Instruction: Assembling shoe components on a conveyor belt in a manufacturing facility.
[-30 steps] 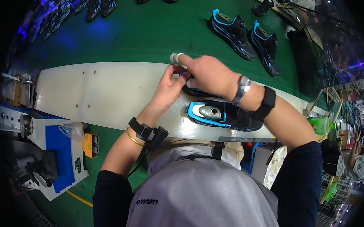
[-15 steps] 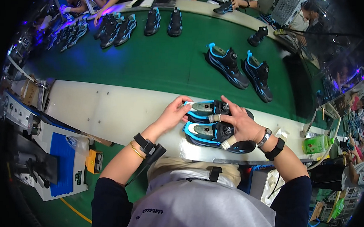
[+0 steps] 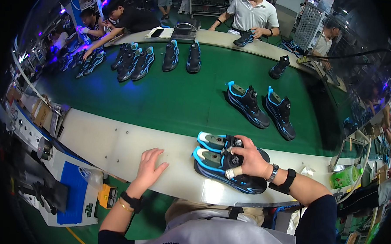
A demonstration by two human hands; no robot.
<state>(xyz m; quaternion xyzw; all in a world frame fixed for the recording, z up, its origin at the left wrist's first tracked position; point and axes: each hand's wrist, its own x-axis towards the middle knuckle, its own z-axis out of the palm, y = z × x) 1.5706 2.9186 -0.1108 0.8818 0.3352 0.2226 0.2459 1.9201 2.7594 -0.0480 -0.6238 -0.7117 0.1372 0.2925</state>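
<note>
Two black sneakers with bright blue collars lie side by side on the pale work ledge, toes to the right. My right hand [image 3: 255,163] grips them from above at the dials and tongues, its fingers reaching over both; pale wraps cover some of its fingers. The nearer sneaker [image 3: 249,185] shows its side and sole edge. Behind it, the farther sneaker [image 3: 207,141] is partly hidden by my hand. Grey-green shoe lasts or inserts show in both openings. To their left, my left hand [image 3: 150,169] is off the shoes with fingers apart, holding nothing, over the ledge.
Beyond the ledge [image 3: 99,133] runs a green belt [image 3: 183,95]. More sneakers [image 3: 247,106] stand on it at right and far left. A green plastic pack [image 3: 345,177] sits at the ledge's right end. Across the belt a person [image 3: 252,15] holds a shoe; others work at left.
My left hand has let go of the farther sneaker's heel and moved left, opening. My right hand has closed over both shoes. The view has tilted up.
</note>
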